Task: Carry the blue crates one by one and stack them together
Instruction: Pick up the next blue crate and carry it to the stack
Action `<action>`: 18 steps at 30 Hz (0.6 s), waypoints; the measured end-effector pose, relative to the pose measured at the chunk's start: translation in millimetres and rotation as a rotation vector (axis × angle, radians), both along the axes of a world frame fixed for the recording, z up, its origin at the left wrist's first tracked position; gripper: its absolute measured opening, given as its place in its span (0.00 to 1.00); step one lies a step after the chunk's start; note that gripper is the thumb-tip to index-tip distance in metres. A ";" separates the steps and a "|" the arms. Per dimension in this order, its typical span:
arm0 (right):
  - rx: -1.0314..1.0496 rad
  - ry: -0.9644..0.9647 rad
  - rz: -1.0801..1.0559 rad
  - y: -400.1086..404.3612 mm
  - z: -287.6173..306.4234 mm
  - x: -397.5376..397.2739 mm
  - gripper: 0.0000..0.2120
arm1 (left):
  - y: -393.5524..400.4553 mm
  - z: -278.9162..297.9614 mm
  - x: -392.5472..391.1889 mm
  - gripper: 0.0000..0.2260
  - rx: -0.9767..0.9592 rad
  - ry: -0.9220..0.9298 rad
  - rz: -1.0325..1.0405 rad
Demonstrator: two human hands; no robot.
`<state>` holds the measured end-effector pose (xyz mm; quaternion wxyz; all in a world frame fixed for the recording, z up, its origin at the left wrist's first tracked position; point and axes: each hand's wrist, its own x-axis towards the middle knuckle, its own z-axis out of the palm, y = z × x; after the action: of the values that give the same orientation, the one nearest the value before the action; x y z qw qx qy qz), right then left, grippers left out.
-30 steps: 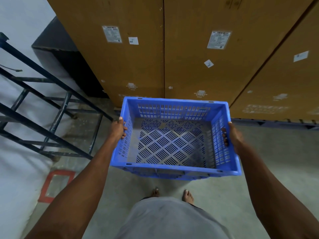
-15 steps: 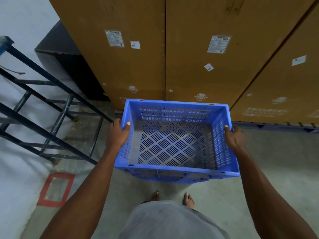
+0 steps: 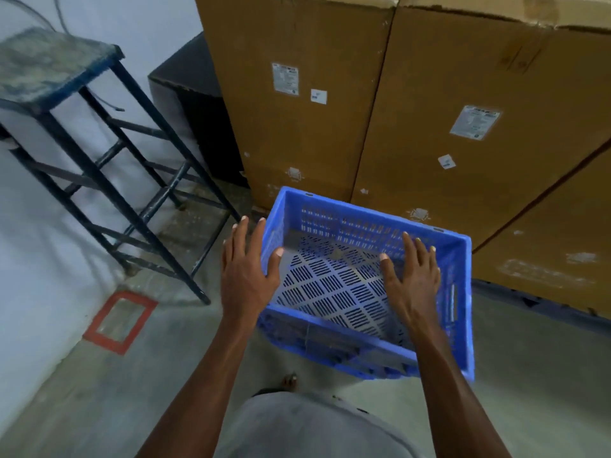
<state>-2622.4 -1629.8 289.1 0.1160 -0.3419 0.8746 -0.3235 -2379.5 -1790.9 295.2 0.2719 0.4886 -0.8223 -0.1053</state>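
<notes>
The grey concrete floor (image 3: 529, 391) carries a blue crate (image 3: 363, 345), tall cardboard boxes (image 3: 413, 143) behind it, a dark metal stool (image 3: 99, 166) at left, and a red taped rectangle (image 3: 119, 322).

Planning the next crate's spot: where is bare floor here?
Bare concrete floor lies left of the blue crate, between the red marked rectangle and the person's feet. Crowded: stool legs left, cardboard boxes behind.

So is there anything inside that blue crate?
No, the blue crate is empty; only its slotted floor shows between the two open hands.
</notes>
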 end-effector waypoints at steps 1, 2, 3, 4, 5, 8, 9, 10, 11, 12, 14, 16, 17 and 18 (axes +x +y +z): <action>-0.006 -0.012 0.046 -3.6 2.9 6.7 0.35 | 11.1 1.3 5.5 0.27 -0.005 0.016 0.050; -0.010 -0.020 0.090 -6.1 5.6 13.8 0.35 | 22.9 1.5 11.6 0.27 -0.002 0.032 0.098; -0.010 -0.020 0.140 -8.2 6.4 20.6 0.35 | 35.3 0.5 18.4 0.27 0.002 0.044 0.146; -0.009 -0.015 0.198 -10.0 6.9 27.7 0.35 | 47.4 -0.8 25.6 0.27 0.009 0.051 0.196; -0.009 -0.010 0.260 -11.4 6.3 35.0 0.35 | 59.6 -2.4 33.4 0.27 0.023 0.054 0.248; -0.028 -0.002 0.463 -16.1 4.4 62.7 0.36 | 103.4 -8.7 64.0 0.27 0.079 0.038 0.425; -0.031 -0.003 0.527 -17.8 4.5 75.0 0.36 | 119.9 -9.6 76.7 0.27 0.091 0.041 0.493; -0.029 -0.002 0.592 -19.2 4.3 88.3 0.36 | 136.8 -9.8 90.2 0.27 0.104 0.047 0.567; -0.024 0.004 0.657 -19.6 4.1 102.7 0.36 | 155.0 -9.7 104.6 0.27 0.119 0.053 0.642; -0.021 0.006 0.725 -18.9 3.5 118.0 0.36 | 174.3 -9.2 119.2 0.27 0.129 0.054 0.713; -0.009 -0.003 0.850 -16.7 2.4 152.4 0.37 | 213.3 -9.0 150.1 0.27 0.129 0.059 0.842; -0.003 0.018 0.977 -10.6 2.3 191.7 0.38 | 253.4 -8.6 183.3 0.27 0.121 0.093 0.985; -0.008 0.036 1.047 -5.3 3.6 212.4 0.38 | 274.5 -8.2 199.5 0.26 0.115 0.114 1.059; -0.016 0.052 1.118 1.0 5.0 234.1 0.37 | 296.1 -8.6 214.9 0.26 0.107 0.133 1.129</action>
<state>-2388.2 -1628.8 294.1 0.2455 -0.7625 0.5602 -0.2109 -2164.6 -1494.8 286.6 0.3121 0.8576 -0.4085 -0.0157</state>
